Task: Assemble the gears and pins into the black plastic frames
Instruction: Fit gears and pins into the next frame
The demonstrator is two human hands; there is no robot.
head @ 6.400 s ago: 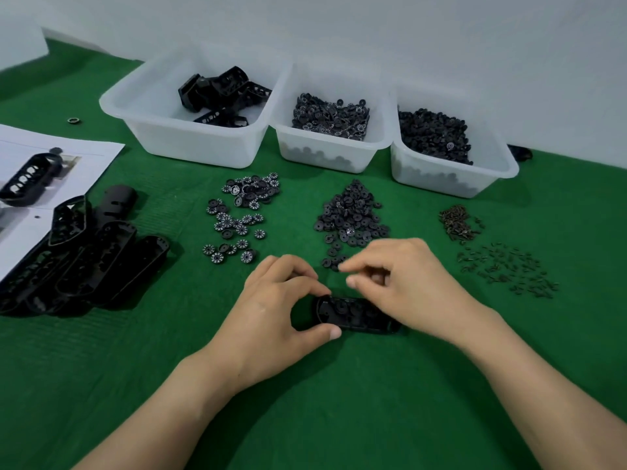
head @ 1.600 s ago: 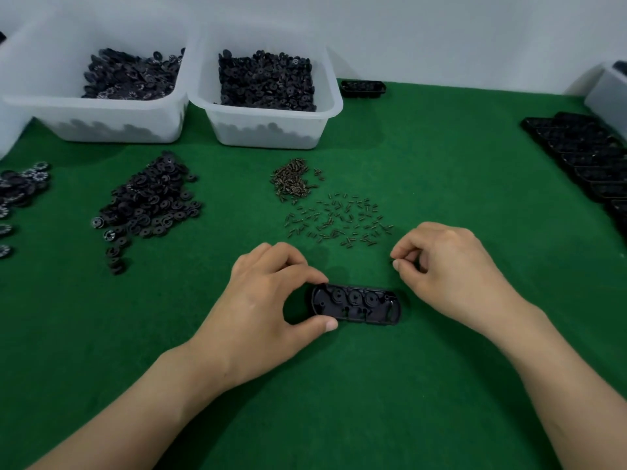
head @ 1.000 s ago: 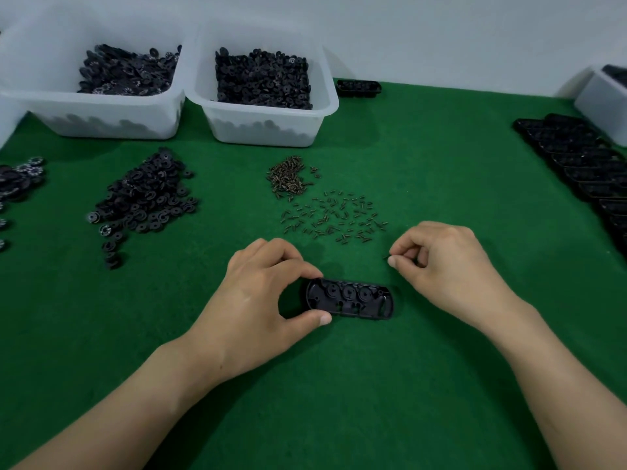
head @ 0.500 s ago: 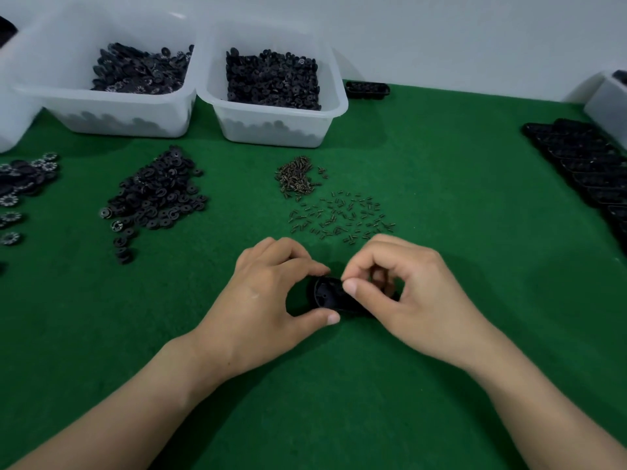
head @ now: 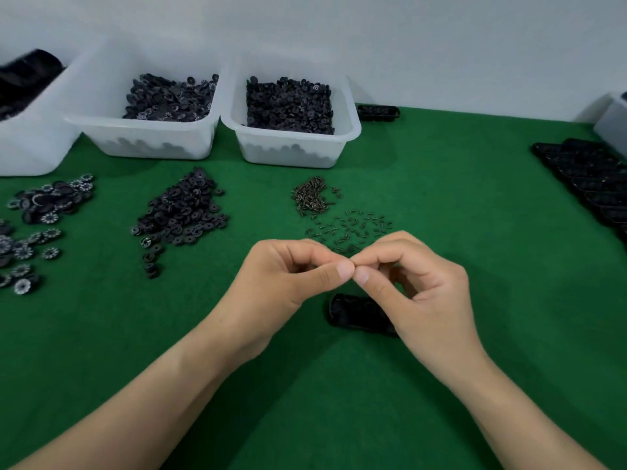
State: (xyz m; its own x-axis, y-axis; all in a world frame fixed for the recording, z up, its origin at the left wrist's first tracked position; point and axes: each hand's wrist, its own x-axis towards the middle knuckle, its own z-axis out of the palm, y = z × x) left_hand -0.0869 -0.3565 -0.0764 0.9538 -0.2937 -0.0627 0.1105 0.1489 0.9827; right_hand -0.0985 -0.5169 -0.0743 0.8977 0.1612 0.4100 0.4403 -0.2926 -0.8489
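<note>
Your left hand (head: 271,286) and right hand (head: 419,283) meet tip to tip, each grip pinched together, above the black frame (head: 349,312) lying on the bench (head: 475,205), centre. Presumably you are orienting a pin; none discernible, so I cannot tell.

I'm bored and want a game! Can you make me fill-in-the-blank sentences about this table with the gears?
The cloth is ___. The black frame is partly hidden by the ___ hand. The gears sit in ___ bins.
Missing words: green; right; white.
</note>
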